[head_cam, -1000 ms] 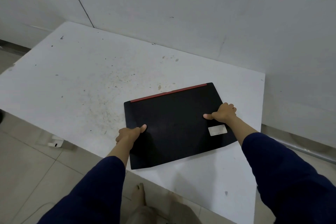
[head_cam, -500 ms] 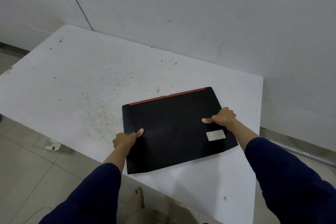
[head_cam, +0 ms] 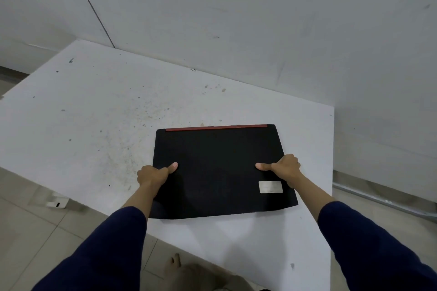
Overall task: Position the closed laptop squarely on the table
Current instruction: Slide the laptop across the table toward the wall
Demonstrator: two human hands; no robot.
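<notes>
A closed black laptop with a red strip along its far edge and a silver sticker near its right front corner lies flat on the white table, toward the table's right front part. My left hand grips its left edge, thumb on the lid. On the opposite side my right hand grips the right edge, thumb also on top. The fingers of both hands are hidden under or beside the laptop.
The table top is speckled with dirt in its middle. A grey wall runs right behind the table. The table's right edge is close to the laptop. Tiled floor and a bare foot show below the front edge.
The laptop has turned clockwise in both hands, so its red far edge now runs nearly level in the view instead of sloping up to the right. Both grips are unchanged.
</notes>
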